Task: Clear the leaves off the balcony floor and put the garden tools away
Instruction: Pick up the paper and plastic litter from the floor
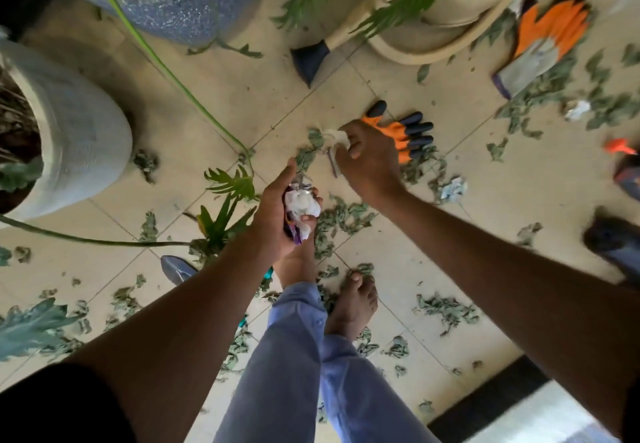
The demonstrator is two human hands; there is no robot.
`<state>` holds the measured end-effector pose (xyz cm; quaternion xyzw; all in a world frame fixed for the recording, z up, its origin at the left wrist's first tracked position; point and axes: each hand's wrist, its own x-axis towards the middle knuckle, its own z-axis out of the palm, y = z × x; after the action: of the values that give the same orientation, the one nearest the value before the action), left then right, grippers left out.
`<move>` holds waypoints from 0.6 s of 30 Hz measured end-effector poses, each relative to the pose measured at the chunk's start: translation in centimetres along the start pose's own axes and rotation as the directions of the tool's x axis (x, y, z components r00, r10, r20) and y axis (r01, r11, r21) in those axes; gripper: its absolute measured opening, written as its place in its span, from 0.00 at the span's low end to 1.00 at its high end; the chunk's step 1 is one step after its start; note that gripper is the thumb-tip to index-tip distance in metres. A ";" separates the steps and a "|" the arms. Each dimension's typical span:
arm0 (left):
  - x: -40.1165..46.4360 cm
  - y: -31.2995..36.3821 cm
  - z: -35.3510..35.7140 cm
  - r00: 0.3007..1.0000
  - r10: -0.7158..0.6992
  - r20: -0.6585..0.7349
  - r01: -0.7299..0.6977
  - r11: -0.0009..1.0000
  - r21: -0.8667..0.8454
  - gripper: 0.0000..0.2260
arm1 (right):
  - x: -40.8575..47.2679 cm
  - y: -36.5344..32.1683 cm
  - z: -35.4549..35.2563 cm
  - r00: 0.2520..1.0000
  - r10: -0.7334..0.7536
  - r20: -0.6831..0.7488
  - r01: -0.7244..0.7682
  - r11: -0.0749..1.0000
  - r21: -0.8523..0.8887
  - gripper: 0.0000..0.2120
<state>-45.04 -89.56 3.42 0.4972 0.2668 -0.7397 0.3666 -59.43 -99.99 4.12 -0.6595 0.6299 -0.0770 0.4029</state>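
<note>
Litter pickup step, I judge. Left hand (281, 208) grips wad of wrappers (302, 205), frame centre. Right hand (367, 162) pinches white scrap (337, 137) beside orange glove (407, 134). Leaves (341, 219) all over floor (450, 234). Next: transfer scrap, gather leaves, stow gloves.

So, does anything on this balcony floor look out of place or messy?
Yes. Dry leaves are scattered over the tiles. Two orange gloves lie apart: one by the right hand, the other near the beige pot. Crumpled paper scraps lie among the leaves; the left hand holds a wad of litter.
</note>
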 end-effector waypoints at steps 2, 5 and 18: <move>-0.2 -0.1 0.7 1.000 -0.024 -0.004 0.024 1.000 0.010 0.21 | -3.9 -1.0 -1.4 0.999 0.031 -0.042 -0.027 0.995 0.099 0.06; -1.2 -0.5 3.1 0.998 -0.024 0.061 0.023 0.999 0.023 0.17 | -8.9 -2.1 -2.6 0.997 -0.037 -0.074 0.045 0.993 0.105 0.08; 1.0 -4.4 7.8 0.992 -0.027 0.126 -0.019 0.934 0.356 0.15 | -13.1 0.9 -5.4 0.998 -0.027 -0.062 0.025 0.999 -0.029 0.15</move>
<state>-53.07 -93.21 5.42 0.5062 0.1049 -0.8071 0.2852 -65.96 -90.52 12.51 -0.6704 0.6347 -0.0939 0.3728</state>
